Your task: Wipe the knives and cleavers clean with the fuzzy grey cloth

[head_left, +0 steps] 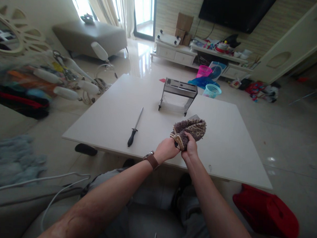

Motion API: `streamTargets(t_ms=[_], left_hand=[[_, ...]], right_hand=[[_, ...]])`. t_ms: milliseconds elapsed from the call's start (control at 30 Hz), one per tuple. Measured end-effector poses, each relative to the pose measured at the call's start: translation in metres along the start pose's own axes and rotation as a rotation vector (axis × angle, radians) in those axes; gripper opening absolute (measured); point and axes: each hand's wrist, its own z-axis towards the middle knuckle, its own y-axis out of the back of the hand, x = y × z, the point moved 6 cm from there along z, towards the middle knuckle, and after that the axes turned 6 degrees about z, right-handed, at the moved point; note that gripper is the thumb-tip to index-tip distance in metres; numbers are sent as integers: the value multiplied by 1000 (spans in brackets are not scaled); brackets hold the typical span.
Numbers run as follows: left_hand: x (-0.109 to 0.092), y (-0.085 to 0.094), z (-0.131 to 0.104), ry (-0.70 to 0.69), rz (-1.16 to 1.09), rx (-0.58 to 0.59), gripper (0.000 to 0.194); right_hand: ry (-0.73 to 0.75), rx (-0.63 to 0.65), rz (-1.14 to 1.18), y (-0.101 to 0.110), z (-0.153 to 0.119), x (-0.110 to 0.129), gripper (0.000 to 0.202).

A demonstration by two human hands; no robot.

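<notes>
My left hand (pixel 167 150), with a watch on its wrist, is closed round a black handle that shows only in a small part. My right hand (pixel 191 146) grips a brown patterned cloth (pixel 190 128), folded over what looks like a knife. A grey, squared blade end (pixel 194 117) sticks out beyond the cloth; the rest of the blade is hidden. Left of my hands, a sharpening steel (pixel 136 128) with a black handle lies on the white table (pixel 220 135). Farther back on the table stands a metal knife rack (pixel 180 86) with slots in its top.
A small clear item (pixel 210 168) lies near the table's front edge. Lamp arms with white shades (pixel 88 86) reach beside the table's left edge. A red bag-like object (pixel 267 213) sits on the floor at right. Baskets (pixel 213 89) stand behind the table.
</notes>
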Motion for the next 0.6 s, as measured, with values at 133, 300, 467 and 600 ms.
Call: streamTargets(t_ms=[133,300,467,600], left_hand=[[0,1,-1,3,-1,-2,33],[-2,3,-3,-2,-8,-6,34],[-1,2,-1,-12,2,-10,32],[0,1,-1,2,6,1,32]], right_hand=[[1,8,-1,-1,-1,0,29],[8,-34,17,-2,-6,3,28],[0,-43,11,-2,-7,3,29],[-8,-42,9,-2,-6,3,27]])
